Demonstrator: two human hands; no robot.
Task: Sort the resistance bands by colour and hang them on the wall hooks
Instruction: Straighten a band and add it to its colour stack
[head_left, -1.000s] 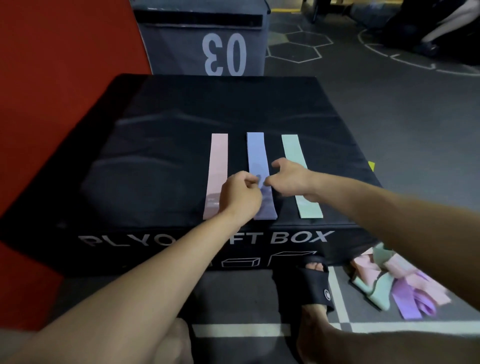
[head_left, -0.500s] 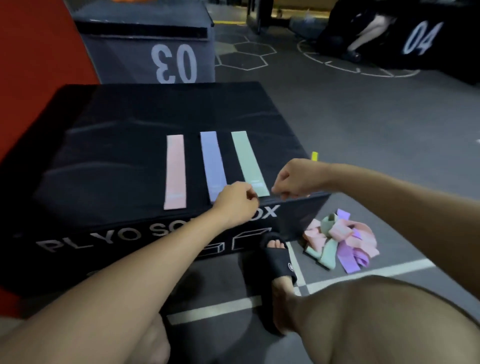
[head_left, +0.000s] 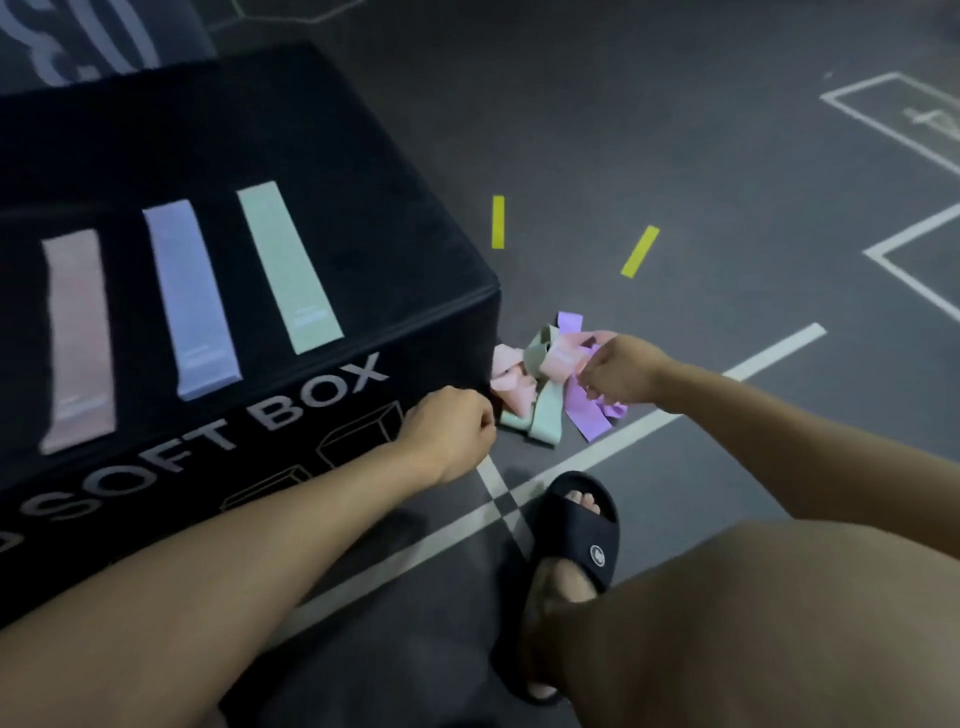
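Observation:
Three resistance bands lie flat side by side on the black plyo soft box (head_left: 270, 119): a pink band (head_left: 78, 338), a lilac band (head_left: 189, 296) and a mint green band (head_left: 285, 265). On the floor by the box's right corner sits a tangled pile of bands (head_left: 543, 413) in pink, green and purple. My right hand (head_left: 623, 371) is on this pile, its curled fingers touching a pink band on top; whether it grips is unclear. My left hand (head_left: 452, 431) hangs as a closed fist in front of the box's corner, holding nothing. No wall hooks are visible.
My foot in a black slipper (head_left: 576, 540) stands on white floor lines (head_left: 769, 353) just below the pile. My bent knee (head_left: 753, 623) fills the lower right. Two yellow tape strips (head_left: 497, 222) mark the grey floor. A second numbered box (head_left: 93, 41) stands behind.
Both hands left the bands on the box top. The right hand dropped to the floor pile, the left hand came down past the box's front edge, and the view swung right.

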